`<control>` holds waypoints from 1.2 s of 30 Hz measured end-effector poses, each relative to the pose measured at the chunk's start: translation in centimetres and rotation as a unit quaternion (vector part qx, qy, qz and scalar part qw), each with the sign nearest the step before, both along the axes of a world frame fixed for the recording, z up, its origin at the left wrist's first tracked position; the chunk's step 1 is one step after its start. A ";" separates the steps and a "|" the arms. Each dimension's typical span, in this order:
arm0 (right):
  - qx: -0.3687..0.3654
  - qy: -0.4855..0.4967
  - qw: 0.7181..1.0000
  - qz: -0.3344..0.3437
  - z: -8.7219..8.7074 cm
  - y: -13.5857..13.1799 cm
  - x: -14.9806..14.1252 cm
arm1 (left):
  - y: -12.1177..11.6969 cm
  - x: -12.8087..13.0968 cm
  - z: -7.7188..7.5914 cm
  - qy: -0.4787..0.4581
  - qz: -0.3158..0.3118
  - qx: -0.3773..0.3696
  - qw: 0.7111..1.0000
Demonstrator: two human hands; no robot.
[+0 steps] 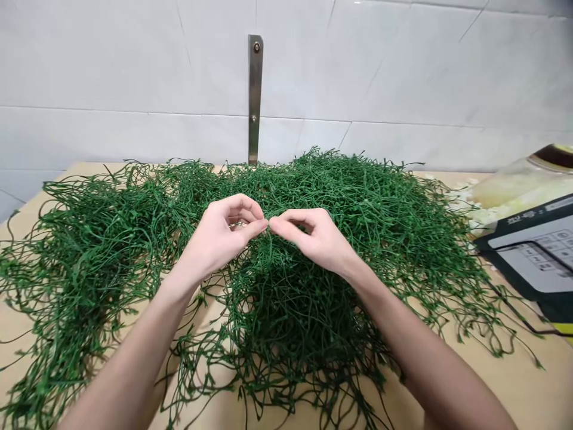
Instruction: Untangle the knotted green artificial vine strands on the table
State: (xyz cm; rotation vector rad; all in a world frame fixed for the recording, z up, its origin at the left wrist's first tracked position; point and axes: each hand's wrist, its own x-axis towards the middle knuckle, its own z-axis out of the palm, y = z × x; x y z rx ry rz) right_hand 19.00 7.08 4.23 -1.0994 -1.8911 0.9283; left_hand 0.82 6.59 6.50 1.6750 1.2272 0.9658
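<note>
Both hands raised mid-pile, fingertips meeting: left hand (219,236), right hand (316,236) pinching green strands (290,286).

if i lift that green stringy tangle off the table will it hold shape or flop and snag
The green tangle probably flops: its thin strands droop and curl loosely over the table. It looks light, being mostly gaps. Strands interlock, so lifting where the left hand and right hand pinch would likely drag neighbours.

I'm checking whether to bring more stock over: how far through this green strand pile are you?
Nothing sorted shows: no separate finished heap. In hand: left hand and right hand pinch strands together at fingertips atop the green strand pile. Left: nearly everything, still tangled across the table.
</note>
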 end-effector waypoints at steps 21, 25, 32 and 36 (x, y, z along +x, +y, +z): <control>0.282 -0.144 0.947 -0.056 -2.4 0.1 -0.8 | -0.5 0.9 -0.2 0.003 -0.039 -0.012 0.999; 0.249 -0.123 0.960 -0.042 -1.3 0.3 0.3 | -0.4 0.3 0.0 -0.027 0.005 0.001 1.000; 0.187 -0.080 0.976 -0.076 -0.1 -1.0 -0.9 | -0.3 0.2 -0.1 -0.053 0.041 0.000 0.998; 0.084 0.002 0.995 -0.053 -0.2 -1.2 -1.3 | -0.3 0.4 -0.1 -0.057 0.035 -0.005 0.998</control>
